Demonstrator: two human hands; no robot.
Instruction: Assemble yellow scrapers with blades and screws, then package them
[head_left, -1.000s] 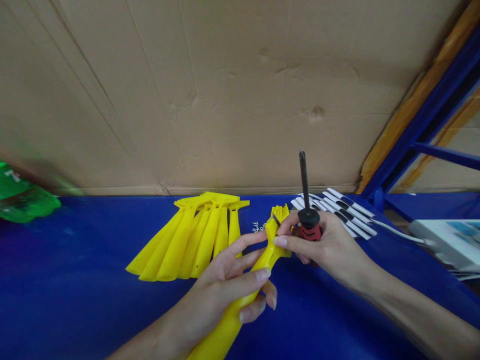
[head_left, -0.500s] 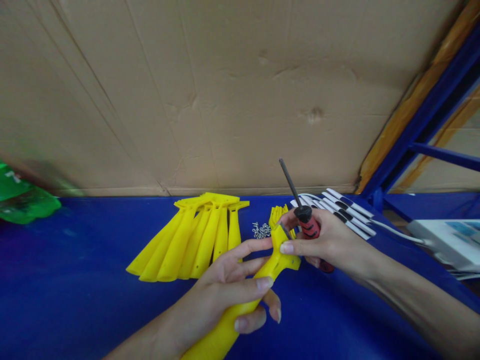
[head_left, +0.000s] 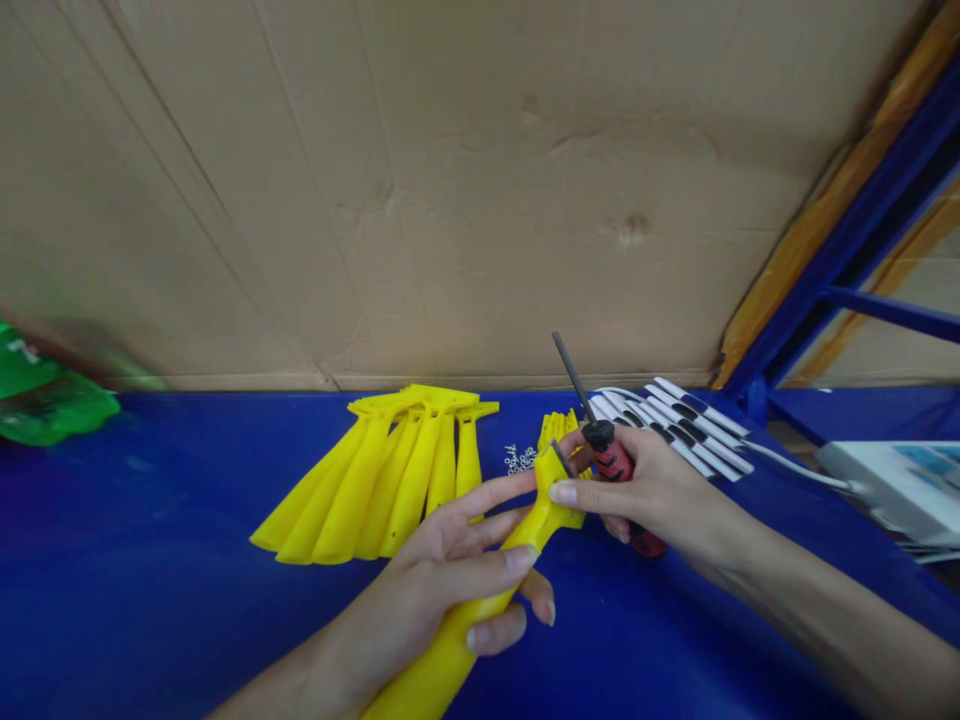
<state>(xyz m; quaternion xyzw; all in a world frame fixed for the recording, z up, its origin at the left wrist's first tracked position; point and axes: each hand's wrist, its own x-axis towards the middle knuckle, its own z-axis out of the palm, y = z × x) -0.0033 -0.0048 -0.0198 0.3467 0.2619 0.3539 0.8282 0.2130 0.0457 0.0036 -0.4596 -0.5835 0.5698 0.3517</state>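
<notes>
My left hand is wrapped round the long grip of a yellow scraper, whose flared head tilts up and to the right. A thin dark blade strip shows along the head's edge. My right hand pinches that head between thumb and fingers. The same hand keeps hold of a screwdriver with a red and black handle, its shaft pointing up and away from the scraper. Just beyond the head lie small silver screws and a stack of small yellow pieces, partly hidden by my fingers.
Several yellow scraper handles lie side by side on the blue table. White-and-black strips and a white power strip with cable are at right. A green bag sits far left; a cardboard wall stands behind.
Both hands have shifted slightly left with the scraper and screwdriver. The scraper's head has turned a little, and the screwdriver tip sits slightly lower.
</notes>
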